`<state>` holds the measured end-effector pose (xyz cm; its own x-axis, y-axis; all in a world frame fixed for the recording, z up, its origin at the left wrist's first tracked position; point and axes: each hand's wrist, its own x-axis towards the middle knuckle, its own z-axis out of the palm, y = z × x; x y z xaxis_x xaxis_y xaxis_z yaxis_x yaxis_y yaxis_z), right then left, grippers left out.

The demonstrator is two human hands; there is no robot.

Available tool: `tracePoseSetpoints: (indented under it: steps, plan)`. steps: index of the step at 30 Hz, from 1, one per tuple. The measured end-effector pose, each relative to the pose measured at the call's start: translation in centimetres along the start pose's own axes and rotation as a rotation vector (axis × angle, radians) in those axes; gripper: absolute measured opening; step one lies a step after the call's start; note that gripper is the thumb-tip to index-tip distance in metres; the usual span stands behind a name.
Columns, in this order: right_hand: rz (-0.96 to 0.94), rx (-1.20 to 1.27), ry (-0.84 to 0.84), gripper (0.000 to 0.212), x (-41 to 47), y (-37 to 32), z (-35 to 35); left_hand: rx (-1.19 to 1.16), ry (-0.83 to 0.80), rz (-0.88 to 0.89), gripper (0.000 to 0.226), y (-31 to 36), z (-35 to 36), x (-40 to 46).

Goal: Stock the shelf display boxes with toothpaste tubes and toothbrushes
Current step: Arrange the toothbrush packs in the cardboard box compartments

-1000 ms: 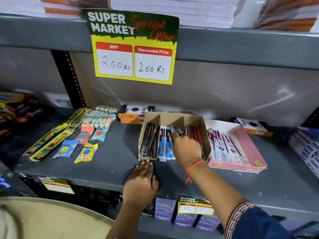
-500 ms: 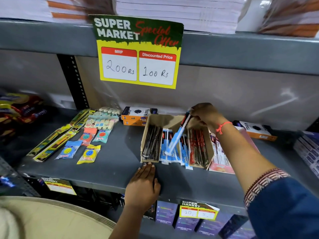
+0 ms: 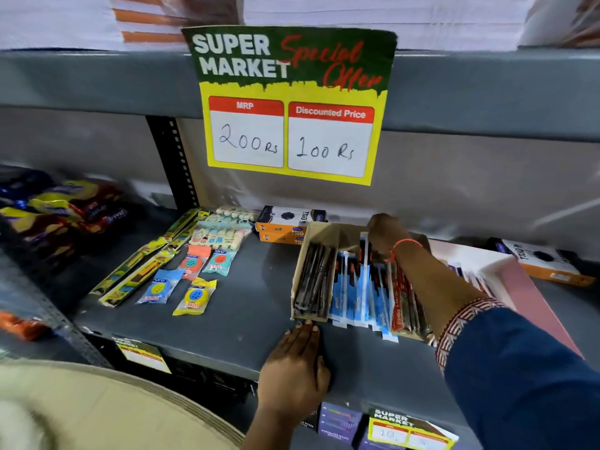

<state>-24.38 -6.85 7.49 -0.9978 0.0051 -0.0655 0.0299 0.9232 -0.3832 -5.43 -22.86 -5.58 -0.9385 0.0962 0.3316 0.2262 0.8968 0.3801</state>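
A right hand [image 3: 386, 235] gripped a blue-packed toothbrush [image 3: 364, 254] at the back of the cardboard display box [image 3: 300, 271], lowering it into the middle compartment after lifting it clear half a second earlier; the left hand [image 3: 297, 362] lay flat and open on the shelf [image 3: 246, 306], touching the box's front corner

I see the cardboard display box [image 3: 300, 274] mid-shelf, sachets [image 3: 194, 295] to its left, the pink tray [image 3: 526, 287] right, stacked cartons [image 3: 285, 227] behind.
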Motion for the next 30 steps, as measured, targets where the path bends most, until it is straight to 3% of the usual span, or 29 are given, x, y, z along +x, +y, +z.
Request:
tracePoseSetpoints:
  steps: [11,17,20,23,27,30]
  plan:
    - [-0.05,-0.153,0.078,0.032,-0.5,-0.8,1.7,-0.01,0.021,0.026,0.049,0.1,0.1,0.1]
    - [-0.089,-0.035,0.174,0.029,-4.4,-1.1,-0.2,0.018,0.017,0.024,0.05,-0.1,0.2,0.1]
    - [-0.256,-0.221,0.196,0.034,-9.5,-0.2,0.3,0.023,0.019,0.016,0.051,0.0,0.2,0.1]
    - [-0.391,-0.518,0.077,0.043,-14.2,0.9,2.4,0.031,0.025,0.012,0.052,0.0,0.3,0.0]
    - [-0.351,-0.987,-0.051,0.054,-15.2,2.8,4.4,0.05,0.029,0.009,0.053,0.0,0.3,0.0]
    - [-0.327,-1.185,-0.063,0.05,-14.4,3.4,5.0,0.055,0.034,0.006,0.052,0.1,0.2,-0.1]
